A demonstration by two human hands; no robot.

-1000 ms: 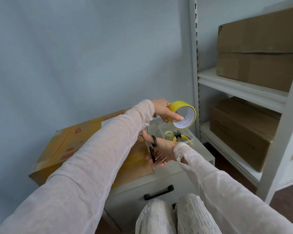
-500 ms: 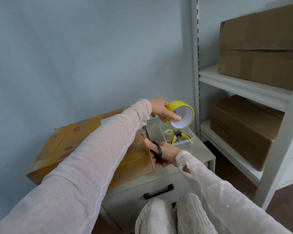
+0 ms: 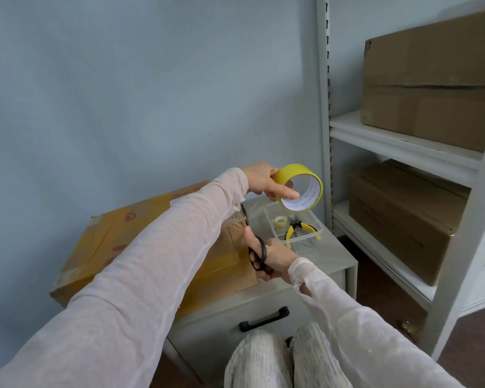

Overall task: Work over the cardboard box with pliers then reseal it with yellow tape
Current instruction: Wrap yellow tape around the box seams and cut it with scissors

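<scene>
A flat cardboard box (image 3: 118,233) with yellow tape and red print lies on a grey cabinet (image 3: 305,278). My left hand (image 3: 263,180) holds a roll of yellow tape (image 3: 300,191) raised above the box's right end. My right hand (image 3: 275,259) grips black scissors (image 3: 256,253), blades pointing up along the box's right end under my left forearm. Yellow-handled pliers (image 3: 298,228) lie in a clear plastic tray (image 3: 308,242) on the cabinet, beside a small clear tape roll (image 3: 281,221).
A white metal shelf unit (image 3: 403,141) stands to the right, holding large brown cardboard boxes (image 3: 431,79) on two levels. The cabinet has a black drawer handle (image 3: 263,320). My knees (image 3: 286,359) are in front of it. A blue wall is behind.
My right hand turned the scissors from lying across the palm to a finger grip, blades raised toward the box's end. The left hand kept the tape roll lifted.
</scene>
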